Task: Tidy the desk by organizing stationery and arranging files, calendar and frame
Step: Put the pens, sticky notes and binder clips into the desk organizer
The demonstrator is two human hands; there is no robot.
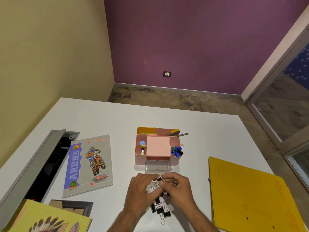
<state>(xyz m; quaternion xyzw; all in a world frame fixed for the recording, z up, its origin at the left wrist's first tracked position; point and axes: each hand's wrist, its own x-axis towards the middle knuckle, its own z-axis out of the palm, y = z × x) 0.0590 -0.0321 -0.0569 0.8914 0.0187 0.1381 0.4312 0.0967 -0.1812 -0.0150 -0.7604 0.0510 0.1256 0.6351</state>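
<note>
1. Pinching one black binder clip point(159, 179) between the fingertips of both hands, just in front of the pink organizer point(157, 146) and its pulled-out clear drawer point(158, 166).
2. Left hand point(142, 188) curled, fingers bent onto the clip from the left; right hand point(177, 186) curled likewise, thumb and forefinger closed on the clip from the right. Neither hand spread wide.
3. Lying on the white desk point(209, 139) nearer than the organizer, under and behind the hands: a loose cluster of further binder clips point(160, 210), black bodies with wire handles, exact count unclear.
4. Holding, inside the organizer: a pink notepad point(158, 145) in the middle, blue and green markers point(176, 151) in the right compartment, pencils point(175, 133) slanting out of the back right one, yellow and green slips point(147, 130) at the back left, and a small blue-topped item point(142, 144) on the left side, too small to identify.
5. Resting left of the organizer: a grey notebook point(88, 164) with a motorbike picture, flat on the desk.
6. Sitting farther left of the organizer, beyond that notebook: an open cable tray point(50, 164) with its grey lid tilted up.
7. Placed near-left of the organizer: a picture frame point(78, 207) partly covered by a yellow book point(41, 218) at the bottom corner.
8. Spread right of the organizer, well apart from it: a yellow file folder point(247, 196) lying flat.
</note>
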